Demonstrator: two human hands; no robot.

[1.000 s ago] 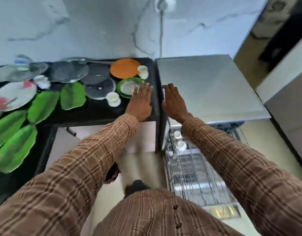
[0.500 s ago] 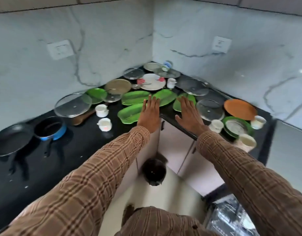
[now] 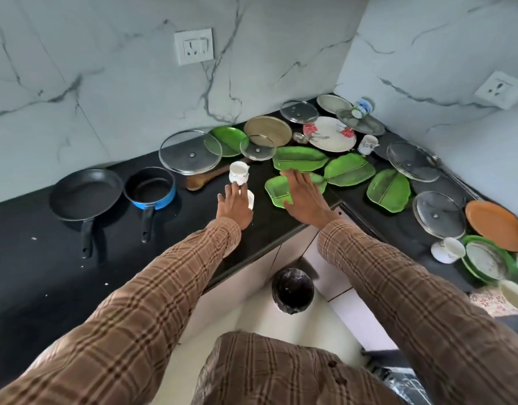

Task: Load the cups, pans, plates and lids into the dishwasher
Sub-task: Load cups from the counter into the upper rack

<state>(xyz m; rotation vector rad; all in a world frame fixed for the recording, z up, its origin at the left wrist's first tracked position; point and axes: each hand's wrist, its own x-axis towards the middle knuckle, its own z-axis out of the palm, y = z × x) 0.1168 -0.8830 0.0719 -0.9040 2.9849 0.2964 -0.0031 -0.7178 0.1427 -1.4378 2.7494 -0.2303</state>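
Dishes cover a black L-shaped counter [image 3: 32,258]. My left hand [image 3: 234,207] lies flat over a small white cup [image 3: 251,198], fingers spread; a second white cup [image 3: 239,172] stands just beyond it. My right hand [image 3: 303,198] hovers open above a green leaf-shaped plate [image 3: 276,190]. More green leaf plates [image 3: 349,170] lie to the right. A black frying pan [image 3: 85,194] and a blue saucepan [image 3: 151,188] sit at the left. A large glass lid [image 3: 190,152] rests behind the cups. A floral white plate [image 3: 330,134] is in the corner.
Further glass lids [image 3: 439,213], an orange plate [image 3: 497,225], a round green plate [image 3: 485,260] and white cups [image 3: 447,249] fill the right arm of the counter. A black bin [image 3: 292,290] stands on the floor below. A wooden spoon [image 3: 205,179] lies by the large lid.
The view has swung left from the open dishwasher to the counter corner. Both hands moved left along the counter, the left now over a white cup, the right over a leaf plate.
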